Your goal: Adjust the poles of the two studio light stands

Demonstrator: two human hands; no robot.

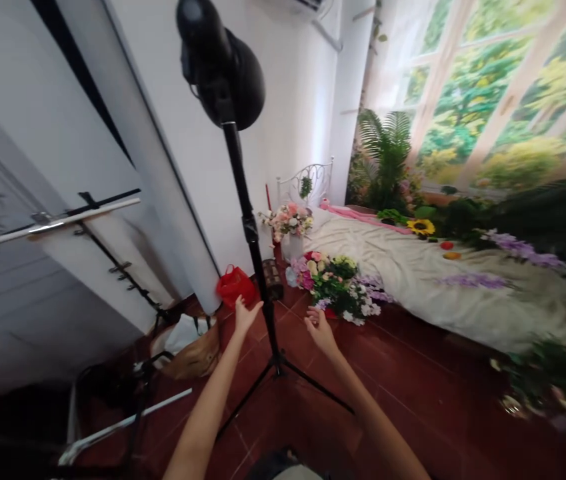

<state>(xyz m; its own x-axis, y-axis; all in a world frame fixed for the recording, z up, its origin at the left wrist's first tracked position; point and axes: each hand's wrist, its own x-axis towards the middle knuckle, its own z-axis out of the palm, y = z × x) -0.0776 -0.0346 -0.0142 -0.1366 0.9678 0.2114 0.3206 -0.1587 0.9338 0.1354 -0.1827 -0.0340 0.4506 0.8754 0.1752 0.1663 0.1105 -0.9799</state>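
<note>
- Left hand (247, 317): fingers spread, the thumb stretched toward the pole and well parted from the rest; nothing in the grasp. Its tip ends close by the pole — whether the two touch, I cannot tell.
- Right hand (321, 328): fingers loosely bent and parted, holding nothing, to the right of the pole and apart from it.
- Between the hands, the black stand (243, 190) rises slightly tilted in view, a rounded black head (230, 73) at its top, its thin legs splayed over the red tiled floor (413, 407).
- Behind the left hand, a red bag (235, 285); lower and to the left, a woven basket (195, 357) with white material in it.
- Beyond the right hand, mixed flowers (335, 283) crowd the floor beside the bed; pinkish blooms (293, 220) stand higher, behind them.
- Farther right, the bed (387, 267) under a rumpled cream cover — a sunflower (421, 227) and purple sprays (475, 280) lying on it.
- At the far left, a pale pole (63, 222) runs crosswise.
</note>
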